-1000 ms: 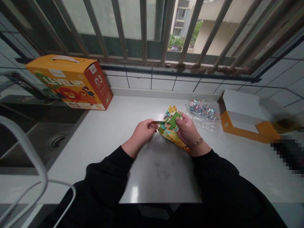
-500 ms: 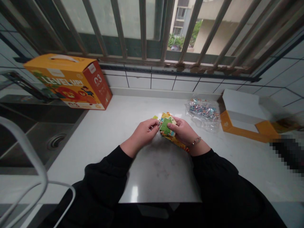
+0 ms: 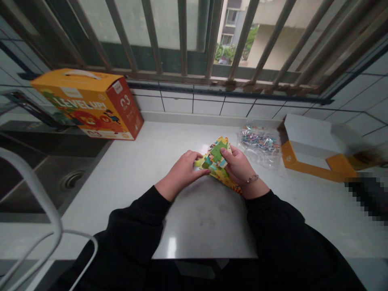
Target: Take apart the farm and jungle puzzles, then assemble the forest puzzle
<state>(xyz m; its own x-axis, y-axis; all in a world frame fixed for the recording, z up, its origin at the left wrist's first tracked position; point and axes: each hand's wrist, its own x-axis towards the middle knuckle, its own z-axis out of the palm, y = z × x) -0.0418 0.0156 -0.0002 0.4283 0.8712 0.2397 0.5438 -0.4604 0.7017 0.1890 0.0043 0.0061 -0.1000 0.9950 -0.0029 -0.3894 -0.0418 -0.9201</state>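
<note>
Right hand (image 3: 239, 165) pinches the puzzle pieces (image 3: 216, 153) beneath its thumb; left hand (image 3: 184, 171) spreads, their edge between thumb and fingers!

Orange carton (image 3: 91, 111), front: from my end of the link I clearly read "LEVEL UP!" (image 3: 81, 105) in large pale capitals, above the red lion picture (image 3: 87, 119).
Front, lower edge: I make out "03" in red on a pale strip (image 3: 104, 135); the small print beside it is too fine for me.
Red side panel (image 3: 129, 111): I read "03" again, in pale figures, with tiny lines below that I cannot resolve.
White labels: one on the front (image 3: 71, 93), one on the side (image 3: 118, 88); their lettering is too blurred for me.
Round mark (image 3: 102, 97): upper front, unreadable at my distance.
</note>
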